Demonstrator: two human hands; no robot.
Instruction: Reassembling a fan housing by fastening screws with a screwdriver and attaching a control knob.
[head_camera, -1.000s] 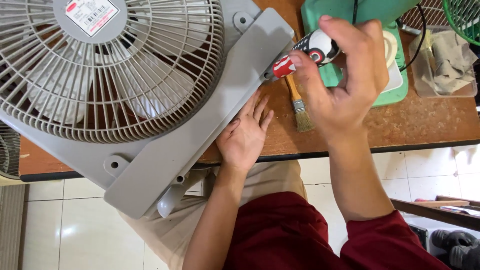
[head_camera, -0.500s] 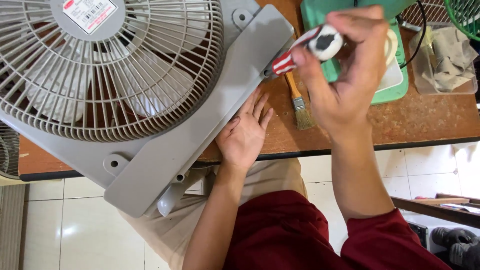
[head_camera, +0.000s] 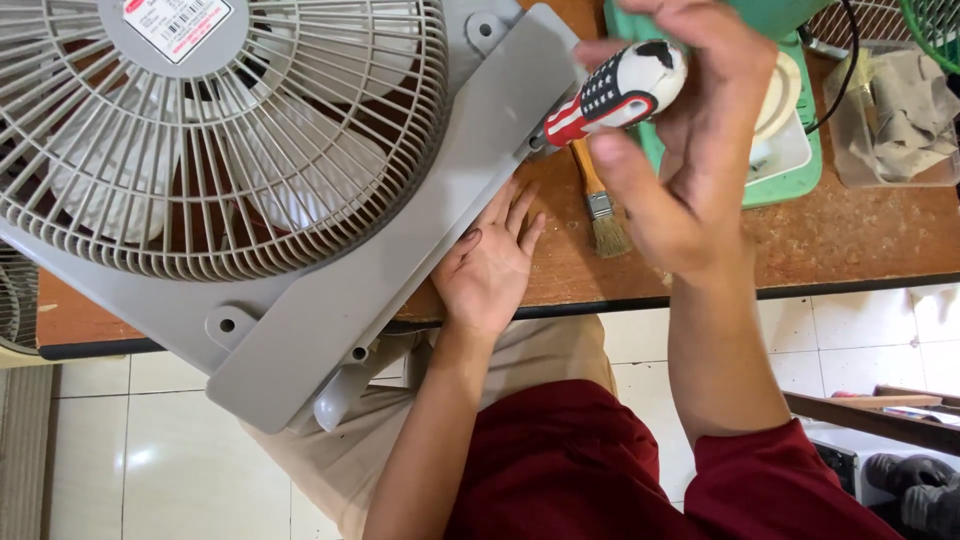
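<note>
Gripping screwdriver (head_camera: 612, 92) handle, right hand (head_camera: 690, 150) fingers wrapped; left hand (head_camera: 490, 270) flat against fan frame (head_camera: 400, 270).

fan (head_camera: 250, 150) on table (head_camera: 850, 240), left | brush (head_camera: 600, 215) right of fan | tray (head_camera: 790, 180) right of brush

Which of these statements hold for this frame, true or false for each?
1. The right hand grips a screwdriver. True.
2. The left hand holds the paintbrush. False: it lies flat against the fan housing; the brush rests on the table.
3. The fan lies grille-up, overhanging the table edge. True.
4. The green tray sits on the floor. False: it is on the table.
</note>
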